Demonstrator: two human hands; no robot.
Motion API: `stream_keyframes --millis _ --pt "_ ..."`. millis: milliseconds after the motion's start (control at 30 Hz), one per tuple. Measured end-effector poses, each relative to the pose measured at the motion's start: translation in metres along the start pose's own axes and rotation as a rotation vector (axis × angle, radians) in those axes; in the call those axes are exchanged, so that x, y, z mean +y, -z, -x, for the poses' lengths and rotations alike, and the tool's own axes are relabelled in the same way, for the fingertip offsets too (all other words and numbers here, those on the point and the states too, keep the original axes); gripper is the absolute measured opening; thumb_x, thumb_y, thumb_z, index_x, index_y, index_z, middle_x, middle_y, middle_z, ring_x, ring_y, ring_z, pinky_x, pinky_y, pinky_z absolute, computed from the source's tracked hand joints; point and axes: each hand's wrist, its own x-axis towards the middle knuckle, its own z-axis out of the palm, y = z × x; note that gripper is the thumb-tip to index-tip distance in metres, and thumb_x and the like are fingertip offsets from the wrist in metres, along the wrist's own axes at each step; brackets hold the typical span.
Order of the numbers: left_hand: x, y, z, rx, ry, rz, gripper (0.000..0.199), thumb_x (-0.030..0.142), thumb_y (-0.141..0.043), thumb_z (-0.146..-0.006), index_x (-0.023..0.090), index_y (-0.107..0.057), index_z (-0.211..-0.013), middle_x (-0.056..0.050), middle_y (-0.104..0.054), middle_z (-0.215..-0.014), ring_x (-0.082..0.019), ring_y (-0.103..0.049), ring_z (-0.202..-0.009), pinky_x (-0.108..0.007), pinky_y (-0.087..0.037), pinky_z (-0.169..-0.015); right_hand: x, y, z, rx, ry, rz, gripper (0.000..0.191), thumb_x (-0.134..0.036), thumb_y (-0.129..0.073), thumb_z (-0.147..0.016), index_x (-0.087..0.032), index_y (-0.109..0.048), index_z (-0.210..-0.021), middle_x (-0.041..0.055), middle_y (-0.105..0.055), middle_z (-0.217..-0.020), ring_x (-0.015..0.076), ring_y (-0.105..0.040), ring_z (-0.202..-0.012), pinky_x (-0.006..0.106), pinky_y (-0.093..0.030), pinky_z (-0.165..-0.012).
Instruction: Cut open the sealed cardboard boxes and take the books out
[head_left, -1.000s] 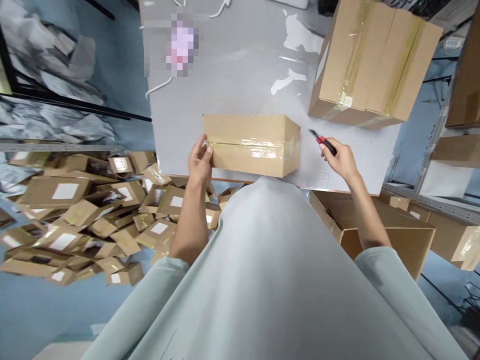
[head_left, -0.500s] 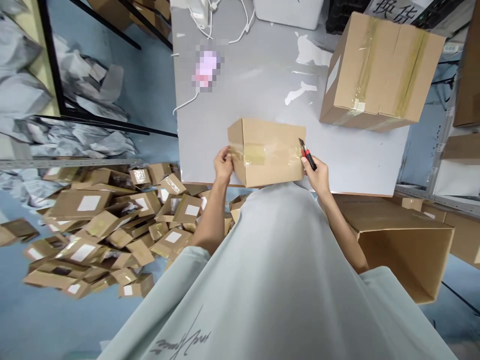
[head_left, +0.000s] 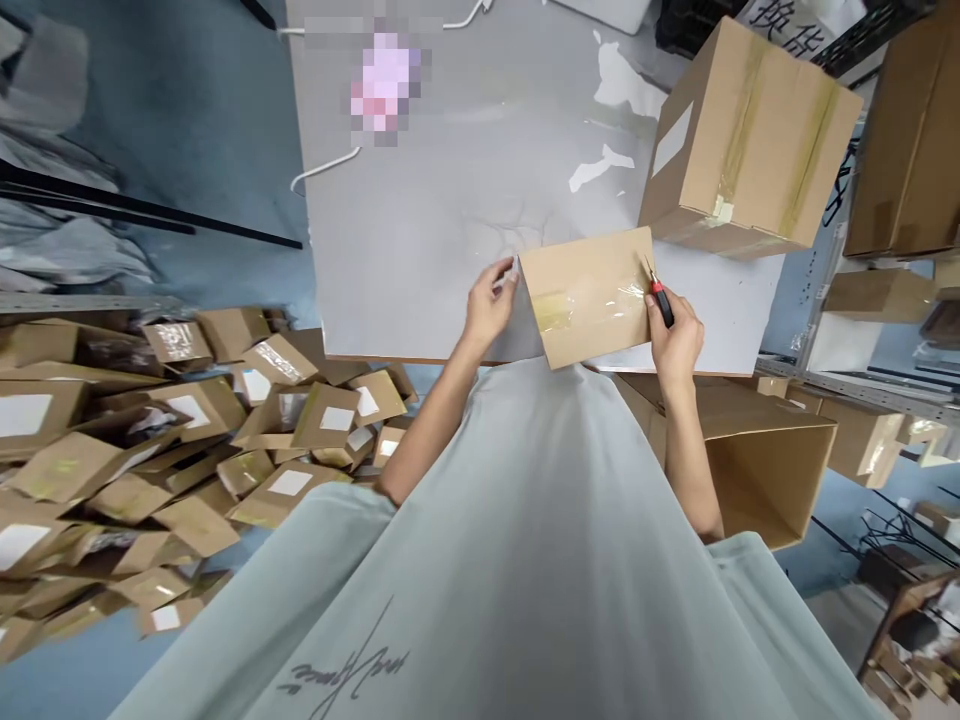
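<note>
Firmly, your right hand (head_left: 679, 338) is wrapped around a red-and-black utility knife (head_left: 661, 300), its blade pointing away from you, by the right end of the small cardboard box (head_left: 589, 310). Whether that hand also touches the cardboard, you cannot tell from this angle. Your left hand (head_left: 491, 305) has its fingers half curled and parted from the thumb, grasping nothing visible, just beside the box's left end. The box sits slightly askew in front of your shirt (head_left: 555, 520), at the near edge of the grey table (head_left: 420, 230), clear tape on the face towards you. Farther off to your right, a larger taped carton (head_left: 765, 150) stands on the tabletop; at the far left lies a pixelated pinkish item (head_left: 386, 80) near a white cable (head_left: 326, 170). Below the table, an open carton (head_left: 772, 480) is on your right, and a heap of boxes (head_left: 199, 530) covers the floor on your left.
</note>
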Motion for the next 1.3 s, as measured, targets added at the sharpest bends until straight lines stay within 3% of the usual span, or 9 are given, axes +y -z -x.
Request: stream_keyframes --millis 67,167,267,400,500,600,733,1100,1300 --pt "0.028 0.015 -0.009 0.04 -0.049 0.026 0.062 0.073 -0.057 -0.112 0.027 -0.071 -0.152 -0.013 -0.071 -0.158 -0.03 -0.067 -0.149 -0.049 -0.059 -0.123 -0.005 0.0 -0.005 0.0 -0.016 -0.009 0.058 -0.051 -0.038 -0.119 -0.02 -0.074 -0.152 0.0182 -0.08 -0.131 0.0332 -0.076 -0.119 0.045 -0.058 -0.104" --pt "0.066 0.028 -0.024 -0.027 -0.111 0.036 0.055 0.066 -0.07 -0.108 0.029 -0.073 -0.148 -0.009 -0.073 -0.152 -0.032 -0.069 -0.144 -0.052 -0.059 -0.123 -0.013 0.008 -0.01 -0.003 -0.061 0.044 0.057 -0.051 -0.041 -0.117 -0.022 -0.074 -0.153 0.0189 -0.078 -0.131 0.0345 -0.075 -0.119 0.048 -0.058 -0.105" --pt "0.082 0.033 -0.034 -0.083 -0.133 0.05 0.048 0.059 -0.079 -0.104 0.028 -0.076 -0.141 -0.006 -0.075 -0.142 -0.034 -0.071 -0.137 -0.058 -0.057 -0.125 -0.028 0.021 -0.001 0.044 -0.146 0.14 0.062 -0.05 -0.038 -0.117 -0.015 -0.07 -0.157 0.0247 -0.075 -0.137 0.0376 -0.076 -0.121 0.052 -0.057 -0.107" --pt "0.086 0.034 -0.036 -0.089 -0.151 0.053 0.039 0.05 -0.081 -0.103 0.026 -0.077 -0.134 -0.006 -0.075 -0.133 -0.032 -0.073 -0.128 -0.056 -0.058 -0.122 -0.061 0.031 0.033 -0.027 -0.1 0.102 0.064 -0.045 -0.03 -0.119 -0.015 -0.056 -0.169 0.0236 -0.074 -0.151 0.0367 -0.075 -0.133 0.05 -0.06 -0.109" --pt "0.095 0.035 -0.033 -0.084 -0.159 0.017 0.031 0.044 -0.079 -0.104 0.026 -0.078 -0.128 -0.006 -0.076 -0.128 -0.03 -0.075 -0.123 -0.052 -0.061 -0.117 -0.089 0.02 0.06 -0.213 0.01 0.028 0.061 -0.046 -0.036 -0.119 -0.026 -0.049 -0.175 0.0142 -0.074 -0.157 0.0341 -0.08 -0.129 0.045 -0.066 -0.101" --pt "0.105 0.037 -0.032 -0.074 -0.142 -0.014 0.021 0.037 -0.079 -0.101 0.029 -0.077 -0.121 -0.005 -0.078 -0.125 -0.028 -0.075 -0.12 -0.047 -0.063 -0.112 -0.113 0.002 0.073 -0.289 0.096 -0.034 0.058 -0.044 -0.043 -0.118 -0.03 -0.052 -0.174 0.0096 -0.081 -0.148 0.0329 -0.084 -0.118 0.041 -0.067 -0.095" --pt "0.111 0.038 -0.032 -0.07 -0.146 -0.019 0.016 0.031 -0.078 -0.098 0.031 -0.076 -0.115 -0.005 -0.079 -0.124 -0.026 -0.075 -0.117 -0.046 -0.063 -0.11 -0.131 -0.01 0.074 -0.286 0.099 0.005 0.056 -0.04 -0.045 -0.119 -0.029 -0.055 -0.173 0.0082 -0.086 -0.135 0.0323 -0.086 -0.11 0.039 -0.067 -0.092" --pt "0.101 0.033 -0.034 -0.063 -0.185 0.034 0.016 0.038 -0.078 -0.1 0.031 -0.076 -0.114 -0.006 -0.078 -0.122 -0.026 -0.076 -0.114 -0.044 -0.063 -0.107 -0.153 0.0 0.075 -0.326 0.026 0.148 0.058 -0.035 -0.042 -0.118 -0.025 -0.054 -0.174 0.0103 -0.087 -0.132 0.0331 -0.084 -0.107 0.04 -0.063 -0.092" --pt "0.098 0.031 -0.033 -0.059 -0.205 0.053 0.016 0.04 -0.077 -0.102 0.032 -0.075 -0.116 -0.005 -0.079 -0.12 -0.026 -0.075 -0.115 -0.044 -0.063 -0.107 -0.184 -0.001 0.079 -0.386 -0.067 0.36 0.059 -0.03 -0.039 -0.119 -0.024 -0.047 -0.177 0.0134 -0.087 -0.115 0.0319 -0.083 -0.1 0.04 -0.063 -0.092"
